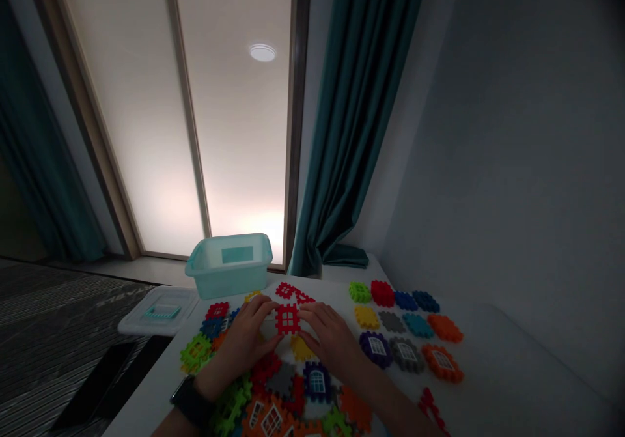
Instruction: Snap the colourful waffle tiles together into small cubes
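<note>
Left of the grip, a clear plastic lid (159, 310) lay at the corner of the white table (332, 285), and a black watch (193, 401) circled the left wrist. Just left of the left hand (249, 326) sat loose interlocking tiles: a green tile (195, 352), a blue tile (212, 327) and a red tile (217, 310). A mint-green plastic bin (228, 264) stood beyond the grip and slightly left of it.

The left hand was curled inward, its fingers pressed against the left side of a red window tile (288, 318). A pale piece near those fingers was too blurred to identify. The tile lay directly between the hands, with no clear long axis because of its squarish shape. Neither hand was plainly nearer: the right hand (325, 336) closed on it from the other side, its fingertips (301, 325) at the tile's right edge. Together the hands pressed toward each other, though whether the tile lay flat or was lifted could not be told.

A heap of tiles lay below the grip, including a purple window tile (317, 381). To the right, tiles sat in rows, among them a grey window tile (406, 353) and an orange window tile (442, 362).
</note>
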The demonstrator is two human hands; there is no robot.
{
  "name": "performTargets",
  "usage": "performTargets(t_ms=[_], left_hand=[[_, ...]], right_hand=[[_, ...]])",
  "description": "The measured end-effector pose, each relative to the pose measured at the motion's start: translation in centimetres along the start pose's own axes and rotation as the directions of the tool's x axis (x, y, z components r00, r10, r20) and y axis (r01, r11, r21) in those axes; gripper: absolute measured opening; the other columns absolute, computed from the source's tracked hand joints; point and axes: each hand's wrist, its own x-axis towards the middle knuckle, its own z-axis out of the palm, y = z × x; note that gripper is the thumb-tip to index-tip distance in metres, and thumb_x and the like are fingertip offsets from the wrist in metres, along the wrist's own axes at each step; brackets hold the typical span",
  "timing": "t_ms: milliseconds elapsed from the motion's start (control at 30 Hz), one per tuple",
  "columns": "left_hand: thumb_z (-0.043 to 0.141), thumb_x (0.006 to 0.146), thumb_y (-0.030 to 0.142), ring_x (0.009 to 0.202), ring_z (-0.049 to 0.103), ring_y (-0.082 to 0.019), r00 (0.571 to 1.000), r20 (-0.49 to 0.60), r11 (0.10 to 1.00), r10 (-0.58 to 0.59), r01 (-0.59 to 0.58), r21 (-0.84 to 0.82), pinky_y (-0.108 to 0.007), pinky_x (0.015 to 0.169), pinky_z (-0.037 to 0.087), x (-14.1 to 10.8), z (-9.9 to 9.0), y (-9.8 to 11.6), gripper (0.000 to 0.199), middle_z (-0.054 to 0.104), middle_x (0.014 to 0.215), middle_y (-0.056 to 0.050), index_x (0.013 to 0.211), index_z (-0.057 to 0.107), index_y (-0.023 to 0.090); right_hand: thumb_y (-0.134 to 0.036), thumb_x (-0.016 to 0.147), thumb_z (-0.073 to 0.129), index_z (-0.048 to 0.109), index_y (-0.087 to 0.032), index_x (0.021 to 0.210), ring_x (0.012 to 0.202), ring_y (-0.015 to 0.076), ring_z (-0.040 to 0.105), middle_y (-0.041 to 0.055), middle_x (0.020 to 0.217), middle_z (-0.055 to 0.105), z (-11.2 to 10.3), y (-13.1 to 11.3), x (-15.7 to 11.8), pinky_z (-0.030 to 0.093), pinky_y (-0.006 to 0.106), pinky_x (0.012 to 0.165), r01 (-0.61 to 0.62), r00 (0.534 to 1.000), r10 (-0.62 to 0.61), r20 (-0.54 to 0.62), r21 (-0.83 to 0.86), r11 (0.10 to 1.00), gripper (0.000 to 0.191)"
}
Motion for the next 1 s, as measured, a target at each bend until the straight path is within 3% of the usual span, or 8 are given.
performTargets(t_ms=[333,400,500,567,633,800,900,1000], left_hand=[[0.067,0.081,0.021,0.101,0.058,-0.024,0.992,0.096,0.953,-0.077,0.102,-0.286,-0.037,0.092,0.049,0.5,-0.2,0.8,0.032,0.058,0.109,-0.006,0.110,0.055,0.023],[0.065,0.084,0.024,0.097,0.058,-0.023,0.987,0.131,0.931,-0.093,0.133,-0.340,-0.036,0.089,0.049,0.6,-0.3,0.9,0.021,0.057,0.104,-0.005,0.103,0.056,0.022],[0.055,0.092,0.029,0.095,0.056,-0.022,0.983,0.156,0.903,-0.097,0.153,-0.402,-0.034,0.089,0.046,0.7,-0.4,0.8,0.008,0.055,0.100,-0.004,0.089,0.055,0.022],[0.050,0.095,0.032,0.095,0.055,-0.021,0.983,0.149,0.884,-0.110,0.166,-0.438,-0.033,0.089,0.045,0.8,-0.3,0.6,0.015,0.055,0.099,-0.004,0.084,0.053,0.022],[0.049,0.096,0.036,0.094,0.054,-0.020,0.979,0.159,0.862,-0.130,0.191,-0.470,-0.032,0.087,0.045,0.8,-0.2,0.3,0.021,0.055,0.099,-0.004,0.082,0.052,0.021],[0.047,0.098,0.044,0.088,0.052,-0.019,0.960,0.224,0.791,-0.166,0.265,-0.552,-0.030,0.080,0.045,1.0,-0.1,0.5,0.030,0.054,0.092,-0.002,0.078,0.051,0.021],[0.047,0.098,0.045,0.086,0.052,-0.019,0.952,0.249,0.765,-0.178,0.293,-0.573,-0.029,0.079,0.045,1.0,-0.2,0.8,0.032,0.053,0.091,-0.002,0.077,0.051,0.021],[0.048,0.097,0.046,0.089,0.053,-0.020,0.950,0.262,0.780,-0.170,0.293,-0.553,-0.030,0.081,0.045,0.9,-0.1,0.9,0.032,0.055,0.094,-0.003,0.078,0.052,0.021]], right_hand=[[-0.013,0.099,0.049,0.060,-0.022,0.107,0.104,0.0234,0.062,0.0091,0.114,0.066,-0.5,0.3,0.1,0.053,0.042,0.091,0.172,0.978,-0.176,-0.116,-0.047,0.984,0.015],[-0.014,0.100,0.048,0.061,-0.022,0.104,0.103,0.0226,0.062,0.0084,0.110,0.065,-0.4,0.0,0.1,0.053,0.040,0.090,0.124,0.979,-0.119,-0.166,0.019,0.992,0.016],[-0.019,0.098,0.049,0.061,-0.023,0.097,0.101,0.0219,0.061,0.0074,0.104,0.062,-0.3,-0.6,0.4,0.053,0.038,0.089,-0.082,0.973,0.130,-0.189,0.240,0.967,0.013],[-0.023,0.096,0.052,0.060,-0.023,0.090,0.098,0.0212,0.061,0.0060,0.102,0.060,-0.2,-1.0,0.8,0.054,0.035,0.085,-0.254,0.941,0.322,-0.100,0.420,0.871,0.010],[-0.029,0.093,0.054,0.058,-0.022,0.083,0.093,0.0206,0.060,0.0044,0.098,0.058,-0.3,-1.2,1.3,0.054,0.032,0.079,-0.415,0.880,0.473,0.046,0.556,0.720,0.013],[-0.041,0.087,0.057,0.055,-0.021,0.075,0.084,0.0195,0.057,0.0012,0.087,0.055,-0.7,-1.2,1.8,0.050,0.031,0.074,-0.630,0.726,0.600,0.336,0.675,0.384,0.024],[-0.042,0.085,0.059,0.055,-0.021,0.074,0.083,0.0192,0.057,0.0007,0.086,0.055,-0.8,-1.0,1.7,0.049,0.031,0.075,-0.647,0.704,0.601,0.379,0.692,0.321,0.025],[-0.039,0.088,0.057,0.061,-0.020,0.080,0.089,0.0202,0.059,0.0021,0.092,0.059,-0.7,-0.7,1.6,0.049,0.032,0.079,-0.630,0.736,0.573,0.361,0.675,0.384,0.021]])
